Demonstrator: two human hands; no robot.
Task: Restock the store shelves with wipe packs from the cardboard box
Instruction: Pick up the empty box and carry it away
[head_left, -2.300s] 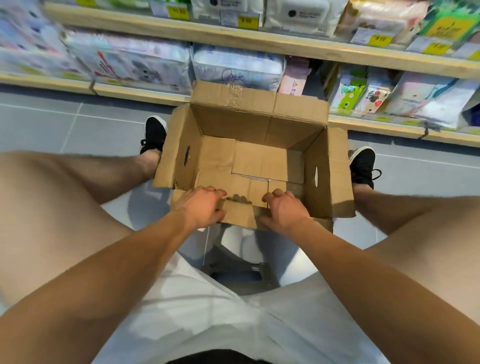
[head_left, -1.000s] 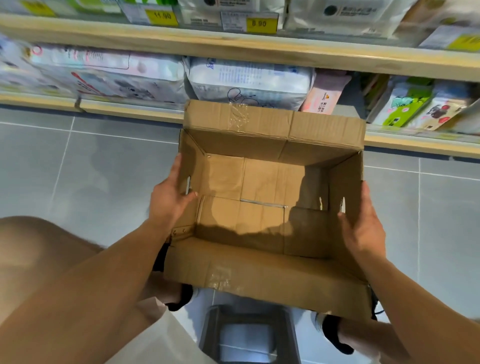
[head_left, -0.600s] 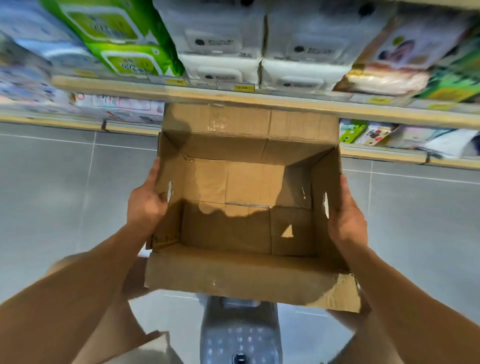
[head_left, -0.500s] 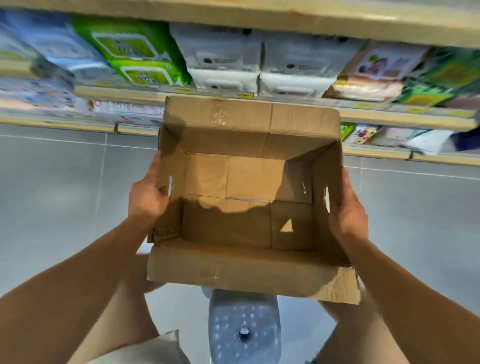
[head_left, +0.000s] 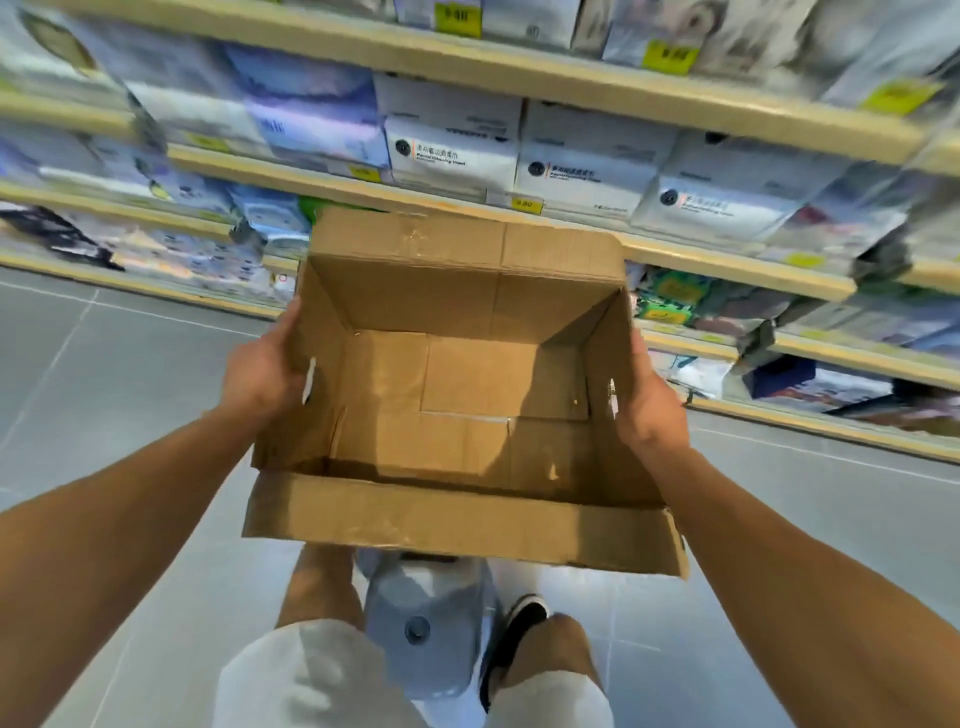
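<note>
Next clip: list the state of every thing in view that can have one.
cardboard box: flaps open, empty, held off the floor
left hand: gripping the box's left wall
right hand: gripping the box's right wall
shelves: stocked with packs
stool: on the floor below the box

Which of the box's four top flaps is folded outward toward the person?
The near flap of the cardboard box, the long one closest to the person's body. It hangs outward; the far flap stands up, and the side flaps are not clearly seen.

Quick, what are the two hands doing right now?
Left hand: holds the box by its left wall.
Right hand: holds its right wall.
</note>
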